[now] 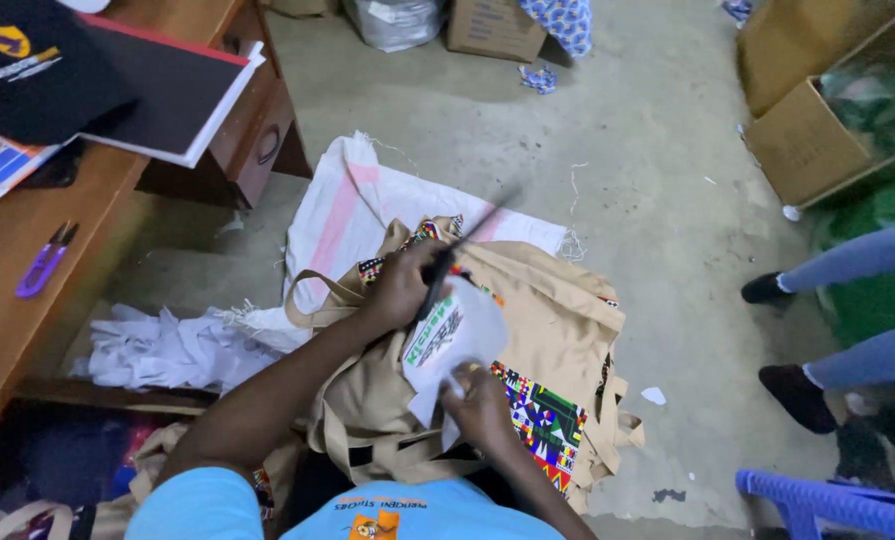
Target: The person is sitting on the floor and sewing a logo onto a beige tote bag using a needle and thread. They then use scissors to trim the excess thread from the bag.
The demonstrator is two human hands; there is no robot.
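- A white printed paper sheet is being cut: this is judged to be the trimming step, with the cut partly made (loose white offcuts hang below the sheet).
- The sheet is held above a heap of tan tote bags with bright patterned panels, which lies on a white sack spread on the concrete floor.
- Dark scissors are gripped by the left hand, fingers curled shut around the handles; the blades point up and away, blurred, so whether they are parted cannot be told.
- The sheet's lower edge is pinched by the right hand between thumb and fingers.
- The next move is judged to call for the sheet being turned by the pinching hand so that the blades can follow the printed outline.
- A pile of white scraps lies beside the wooden desk (a purple thread snip rests on it).
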